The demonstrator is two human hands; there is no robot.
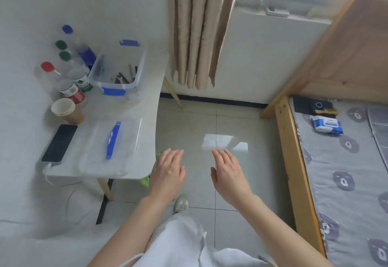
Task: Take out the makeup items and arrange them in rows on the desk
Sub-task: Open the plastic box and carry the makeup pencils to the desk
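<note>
Our left hand [168, 172] and right hand [227, 171] hover spread, holding nothing — reaching for the box [117, 67], we might topple the bottles [73, 65] crowding the bench [144, 107].

Head-worn wide-angle view, forward and down over desk [134, 107] edge and floor [231, 119].

Both arms are bare to the upper arm — no sleeves, rings or watch show. White, loosely creased clothing [184, 243] covers the lap; one pale shoe [181, 203] peeks out below.
</note>
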